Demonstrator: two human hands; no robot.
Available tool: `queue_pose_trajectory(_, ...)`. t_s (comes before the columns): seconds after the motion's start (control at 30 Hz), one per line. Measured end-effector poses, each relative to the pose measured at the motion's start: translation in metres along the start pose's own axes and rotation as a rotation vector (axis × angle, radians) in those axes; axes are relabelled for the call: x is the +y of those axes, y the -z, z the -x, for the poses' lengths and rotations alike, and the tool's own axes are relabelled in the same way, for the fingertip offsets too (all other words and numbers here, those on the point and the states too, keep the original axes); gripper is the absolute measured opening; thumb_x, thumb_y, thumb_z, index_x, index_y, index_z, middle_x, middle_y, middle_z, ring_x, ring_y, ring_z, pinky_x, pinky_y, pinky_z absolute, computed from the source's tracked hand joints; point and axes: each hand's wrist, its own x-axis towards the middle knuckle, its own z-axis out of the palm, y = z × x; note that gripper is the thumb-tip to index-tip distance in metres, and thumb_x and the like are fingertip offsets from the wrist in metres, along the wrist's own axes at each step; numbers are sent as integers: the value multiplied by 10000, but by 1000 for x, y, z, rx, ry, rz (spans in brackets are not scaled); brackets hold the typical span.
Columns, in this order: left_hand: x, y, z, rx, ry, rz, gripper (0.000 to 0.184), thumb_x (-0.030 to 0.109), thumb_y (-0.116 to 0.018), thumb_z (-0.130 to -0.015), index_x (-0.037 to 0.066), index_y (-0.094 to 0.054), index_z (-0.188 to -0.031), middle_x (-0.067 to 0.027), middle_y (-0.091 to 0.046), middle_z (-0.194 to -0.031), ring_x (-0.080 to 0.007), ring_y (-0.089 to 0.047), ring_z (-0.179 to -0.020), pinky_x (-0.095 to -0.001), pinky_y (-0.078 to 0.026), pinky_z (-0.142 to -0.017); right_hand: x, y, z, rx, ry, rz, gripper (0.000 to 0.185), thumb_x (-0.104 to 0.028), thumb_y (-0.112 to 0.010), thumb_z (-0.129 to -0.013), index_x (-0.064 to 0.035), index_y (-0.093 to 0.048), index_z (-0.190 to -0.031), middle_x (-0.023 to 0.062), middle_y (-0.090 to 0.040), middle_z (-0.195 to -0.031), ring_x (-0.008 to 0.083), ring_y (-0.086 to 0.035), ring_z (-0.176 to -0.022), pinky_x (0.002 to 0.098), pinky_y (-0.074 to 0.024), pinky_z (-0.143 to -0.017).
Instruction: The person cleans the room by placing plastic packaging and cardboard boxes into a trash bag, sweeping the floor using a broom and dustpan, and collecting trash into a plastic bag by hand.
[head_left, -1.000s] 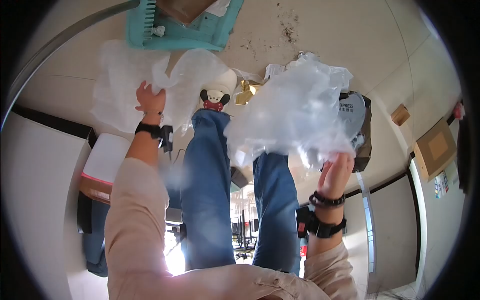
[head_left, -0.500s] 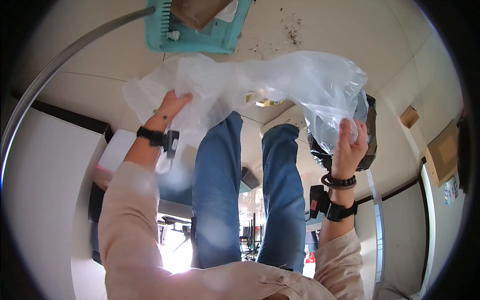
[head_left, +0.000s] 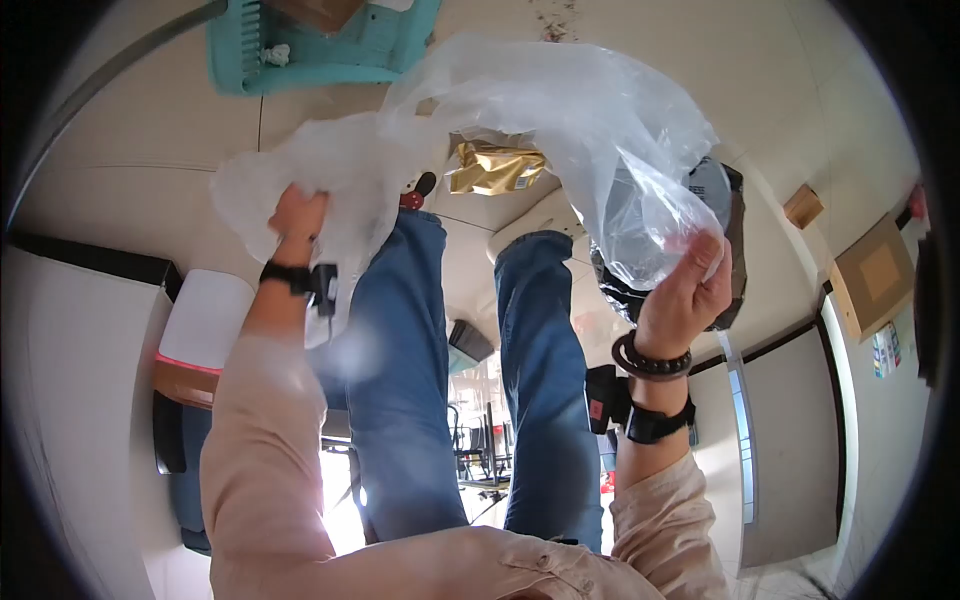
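A large, crumpled clear plastic bag (head_left: 560, 90) hangs in an arch between my two hands, above the floor. At its left end my left hand (head_left: 298, 213) is closed on the plastic, its fingertips partly hidden by the film. My right hand (head_left: 688, 288) pinches the other end between thumb and fingers. Under the arch, near my shoes, lies a shiny gold packet (head_left: 495, 168). Behind the right end of the plastic stands a black bag (head_left: 738, 215), partly covered from view.
A teal dustpan (head_left: 330, 75) holding brown cardboard and crumpled paper lies at the upper left. Dirt (head_left: 553, 20) is scattered on the tiles beside it. On the right are a small brown block (head_left: 803, 207) and a cardboard box (head_left: 872, 275). A white cabinet (head_left: 80, 380) stands left.
The plastic now arches higher in its middle, uncovering more of the gold packet. My left hand has shifted left and my right hand slightly lower. The view has moved, pushing the dustpan up-left.
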Motion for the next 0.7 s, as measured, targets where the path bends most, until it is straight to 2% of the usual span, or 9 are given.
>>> queue_pose_trajectory(0.03,-14,14,13,47,65,72,441,315,-575,-655,39,-521,-994,-153,-559,-996,-310,-524,-940,-405,-380,-803,-4,5,2,-16,-121,-30,243,-224,-435,-869,-12,-552,-881,54,-540,-773,198,-524,-764,324,-356,-826)
queue_pose_trajectory(0.1,-58,33,30,292,-302,639,373,161,-596,-664,-13,-506,-982,-159,-564,-969,-302,-536,-915,-373,-403,-796,1,10,-6,-172,542,596,144,-162,-492,-826,-26,-532,-798,52,-528,-666,181,-517,-685,333,-372,-799)
queue_pose_trajectory(0.17,-40,99,82,237,-406,767,373,45,-593,-652,-48,-485,-996,-165,-565,-945,-286,-543,-903,-365,-413,-793,8,6,-1,-401,564,656,144,-99,-531,-741,-58,-552,-878,53,-540,-686,203,-510,-676,430,-309,-864)
queue_pose_trajectory(0.23,-25,143,120,100,-573,553,487,59,-608,-647,-47,-427,-1086,-179,-559,-947,-301,-543,-895,-362,-413,-793,17,11,12,-362,521,513,182,-98,-528,-744,-67,-556,-921,51,-521,-651,203,-500,-657,404,-329,-826)
queue_pose_trajectory(0.3,13,173,153,55,-985,-74,704,17,-587,-589,11,-294,-1229,-191,-549,-905,-347,-514,-864,-381,-418,-765,7,21,19,-334,475,368,222,-98,-525,-747,-75,-560,-965,49,-501,-615,202,-489,-638,378,-348,-787)
queue_pose_trajectory(0.37,59,174,179,-139,-1154,-75,816,-11,-573,-538,123,-273,-1285,-124,-524,-729,-302,-499,-718,-399,-407,-647,-12,34,24,-417,300,222,314,-86,-526,-737,-87,-547,-1050,44,-454,-575,203,-463,-598,348,-360,-671)
queue_pose_trajectory(0.43,98,166,207,-269,-1270,-390,767,32,-524,-598,225,-270,-1295,-95,-499,-639,-274,-503,-626,-381,-403,-583,-21,41,32,-491,458,140,416,-85,-560,-692,-110,-521,-1105,20,-433,-557,183,-453,-589,324,-339,-638)
queue_pose_trajectory(0.6,165,138,229,-645,-1226,-599,717,98,-512,-629,217,-267,-1292,-141,-578,-703,-295,-565,-713,-374,-441,-628,-47,71,53,-715,658,243,500,-148,-613,-648,-156,-490,-1133,-20,-414,-587,164,-431,-609,325,-330,-658)
queue_pose_trajectory(0.7,193,149,234,-647,-1067,-544,781,121,-515,-624,164,-163,-1319,-152,-596,-777,-305,-569,-771,-362,-453,-693,-41,97,61,-734,656,254,536,-172,-629,-641,-169,-469,-1153,-22,-392,-573,140,-428,-591,323,-331,-651)
